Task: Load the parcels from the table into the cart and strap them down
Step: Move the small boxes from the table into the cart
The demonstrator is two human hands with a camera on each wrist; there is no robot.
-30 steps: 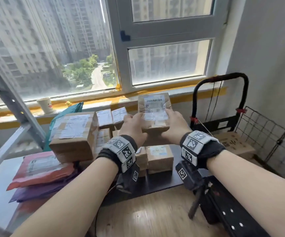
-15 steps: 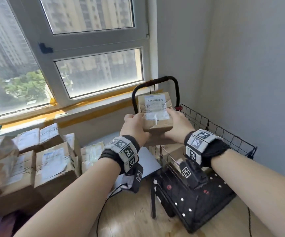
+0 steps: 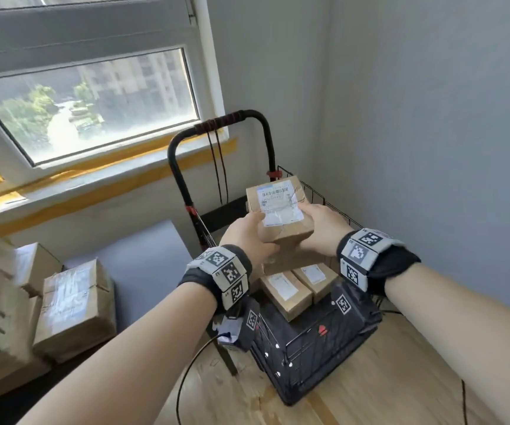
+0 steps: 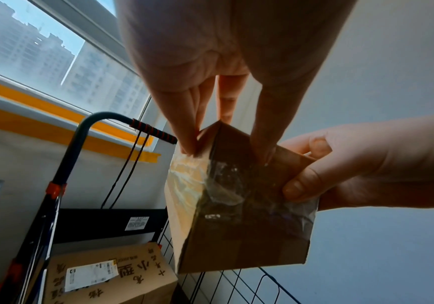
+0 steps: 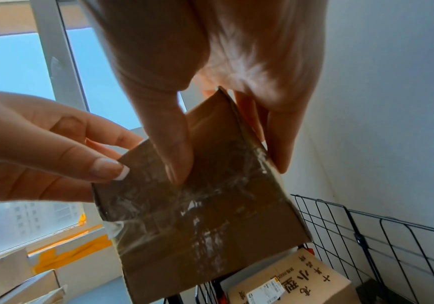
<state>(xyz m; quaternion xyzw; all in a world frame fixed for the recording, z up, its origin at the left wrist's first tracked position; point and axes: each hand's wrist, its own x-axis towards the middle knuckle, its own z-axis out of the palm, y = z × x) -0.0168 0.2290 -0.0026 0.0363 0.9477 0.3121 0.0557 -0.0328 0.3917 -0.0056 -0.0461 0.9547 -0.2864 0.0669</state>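
Note:
A small brown cardboard parcel (image 3: 279, 210) with a white barcode label is held in the air over the black wire cart (image 3: 315, 342). My left hand (image 3: 249, 233) grips its left side and my right hand (image 3: 318, 223) grips its right side. From below, the left wrist view shows the taped parcel (image 4: 239, 216) with my left fingers (image 4: 188, 131) curled over its upper corner. The right wrist view shows the parcel (image 5: 203, 216) with my right thumb and fingers (image 5: 174, 148) clamped on it. Several parcels (image 3: 287, 289) lie in the cart beneath, one a bigger printed box (image 4: 107, 273).
The cart's black handle (image 3: 217, 127) rises by the window sill, dark cords (image 3: 220, 167) hanging from it. More cardboard parcels (image 3: 72, 305) are stacked on the grey table (image 3: 131, 246) at the left. A grey wall stands close on the right; wooden floor lies below.
Both hands have carried the parcel from above the table rightward to above the cart and lowered it a little. My view has swung right and down; the table stack now sits at the left edge.

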